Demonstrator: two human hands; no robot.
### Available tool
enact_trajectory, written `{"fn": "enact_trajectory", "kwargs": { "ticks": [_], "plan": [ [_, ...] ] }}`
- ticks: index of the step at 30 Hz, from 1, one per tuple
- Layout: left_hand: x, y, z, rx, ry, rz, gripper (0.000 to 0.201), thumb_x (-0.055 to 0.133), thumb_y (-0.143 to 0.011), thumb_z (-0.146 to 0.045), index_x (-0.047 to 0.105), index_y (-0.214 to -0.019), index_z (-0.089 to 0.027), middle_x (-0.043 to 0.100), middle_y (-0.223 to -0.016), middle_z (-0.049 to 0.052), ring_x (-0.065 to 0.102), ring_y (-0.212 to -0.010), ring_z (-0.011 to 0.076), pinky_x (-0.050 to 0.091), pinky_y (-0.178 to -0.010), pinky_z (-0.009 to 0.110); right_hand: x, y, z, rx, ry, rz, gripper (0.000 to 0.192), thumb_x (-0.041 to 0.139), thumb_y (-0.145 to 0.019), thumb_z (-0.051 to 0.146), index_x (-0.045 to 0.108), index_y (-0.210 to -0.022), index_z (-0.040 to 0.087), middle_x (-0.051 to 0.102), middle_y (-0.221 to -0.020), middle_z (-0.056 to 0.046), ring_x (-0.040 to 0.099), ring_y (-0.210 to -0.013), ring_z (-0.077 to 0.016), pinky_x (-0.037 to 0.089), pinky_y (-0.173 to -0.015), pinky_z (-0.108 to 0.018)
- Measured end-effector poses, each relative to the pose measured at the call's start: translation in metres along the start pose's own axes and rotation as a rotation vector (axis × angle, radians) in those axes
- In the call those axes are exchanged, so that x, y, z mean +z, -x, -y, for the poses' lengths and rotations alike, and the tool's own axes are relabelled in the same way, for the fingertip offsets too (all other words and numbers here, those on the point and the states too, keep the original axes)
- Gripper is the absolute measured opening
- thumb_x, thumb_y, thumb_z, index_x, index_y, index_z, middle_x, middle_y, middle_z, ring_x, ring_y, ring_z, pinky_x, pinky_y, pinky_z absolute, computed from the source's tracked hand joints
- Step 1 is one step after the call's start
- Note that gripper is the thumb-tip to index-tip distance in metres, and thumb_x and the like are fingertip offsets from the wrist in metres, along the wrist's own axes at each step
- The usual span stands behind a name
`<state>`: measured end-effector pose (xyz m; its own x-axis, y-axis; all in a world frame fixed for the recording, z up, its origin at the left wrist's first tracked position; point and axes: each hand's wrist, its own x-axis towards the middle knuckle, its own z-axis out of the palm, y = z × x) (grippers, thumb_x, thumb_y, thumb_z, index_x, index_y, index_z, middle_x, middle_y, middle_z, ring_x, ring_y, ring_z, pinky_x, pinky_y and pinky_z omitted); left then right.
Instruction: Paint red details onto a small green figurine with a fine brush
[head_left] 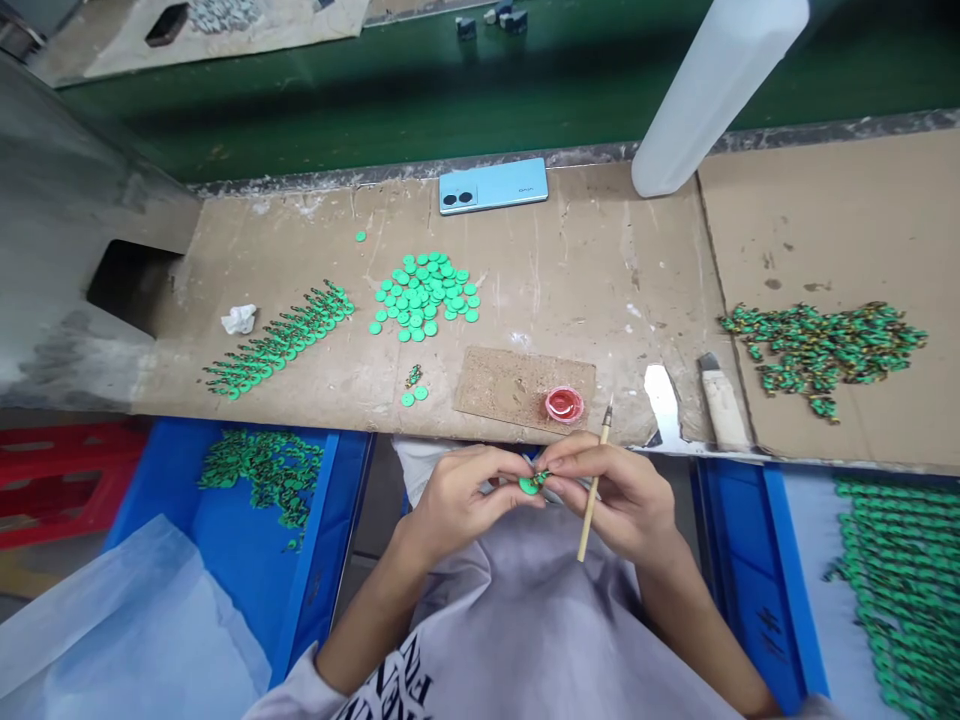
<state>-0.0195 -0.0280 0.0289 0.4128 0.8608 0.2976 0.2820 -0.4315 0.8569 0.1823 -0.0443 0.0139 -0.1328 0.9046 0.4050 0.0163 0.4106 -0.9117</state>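
Note:
My left hand (469, 492) pinches a small green disc (529, 487) by its edge in front of my body. Meeting it there, my right hand (626, 490) has its fingertips closed at a tiny green-and-dark figure (543, 478) against the disc. A thin paintbrush (591, 510) with a pale handle is tucked between my right fingers, its tip pointing up. Just beyond the hands, a little cup of red paint (564, 404) rests on a brown board (495, 385). Two loose discs (414, 396) and one small figure (413, 375) lie left of the board.
A pile of green discs (424, 295), a row of discs with figures (281, 345) and a blue phone (493, 187) occupy the table. Many figures (829, 345) lie right, near a scraper (721, 405) and white bottle (712, 100). Blue bins (300, 590) flank me.

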Motion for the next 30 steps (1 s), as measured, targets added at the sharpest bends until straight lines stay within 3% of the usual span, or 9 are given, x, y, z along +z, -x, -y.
{"fn": "enact_trajectory", "kwargs": {
  "ticks": [7, 10, 14, 19, 30],
  "plan": [
    [0.005, 0.001, 0.001, 0.204, 0.046, 0.004, 0.013, 0.078, -0.092, -0.020, 0.070, -0.082, -0.019, 0.076, -0.065, -0.001, 0.069, -0.054, 0.0122, 0.054, -0.057, 0.023, -0.001, -0.005, 0.011, 0.162, -0.169, 0.066, 0.008, 0.076, -0.094, 0.017, 0.076, -0.098, 0.024, 0.081, -0.089, -0.004, 0.079, -0.085, -0.0202, 0.067, -0.075, -0.032],
    [0.005, 0.001, 0.001, 0.236, 0.028, 0.020, 0.011, 0.075, -0.095, -0.022, 0.071, -0.084, -0.020, 0.077, -0.069, 0.000, 0.071, -0.058, 0.0132, 0.056, -0.060, 0.024, -0.001, -0.006, 0.014, 0.203, -0.173, 0.066, 0.004, 0.076, -0.094, 0.020, 0.077, -0.096, 0.024, 0.082, -0.088, -0.005, 0.080, -0.085, -0.0214, 0.067, -0.075, -0.033],
    [0.006, 0.000, -0.001, 0.243, 0.035, -0.048, 0.014, 0.080, -0.090, -0.020, 0.067, -0.085, -0.020, 0.078, -0.077, 0.001, 0.073, -0.066, 0.0145, 0.059, -0.064, 0.025, -0.001, -0.006, 0.016, 0.235, -0.213, 0.041, 0.003, 0.078, -0.093, 0.021, 0.077, -0.094, 0.024, 0.082, -0.088, -0.004, 0.079, -0.084, -0.0203, 0.067, -0.073, -0.032],
    [0.009, 0.001, -0.004, 0.245, 0.059, -0.120, 0.027, 0.086, -0.085, -0.023, 0.059, -0.081, -0.020, 0.074, -0.076, 0.001, 0.070, -0.066, 0.0134, 0.058, -0.063, 0.024, 0.001, -0.007, 0.016, 0.223, -0.244, 0.025, 0.007, 0.078, -0.092, 0.019, 0.077, -0.095, 0.025, 0.081, -0.088, -0.004, 0.078, -0.083, -0.0190, 0.066, -0.073, -0.030],
    [0.014, 0.003, -0.003, 0.254, 0.141, -0.106, 0.033, 0.084, -0.086, -0.018, 0.052, -0.080, -0.022, 0.073, -0.076, -0.001, 0.071, -0.063, 0.0128, 0.060, -0.064, 0.025, -0.001, -0.007, 0.016, 0.150, -0.121, 0.027, 0.007, 0.077, -0.092, 0.018, 0.078, -0.095, 0.025, 0.082, -0.086, -0.005, 0.079, -0.081, -0.0218, 0.067, -0.072, -0.033]
  ]
}}
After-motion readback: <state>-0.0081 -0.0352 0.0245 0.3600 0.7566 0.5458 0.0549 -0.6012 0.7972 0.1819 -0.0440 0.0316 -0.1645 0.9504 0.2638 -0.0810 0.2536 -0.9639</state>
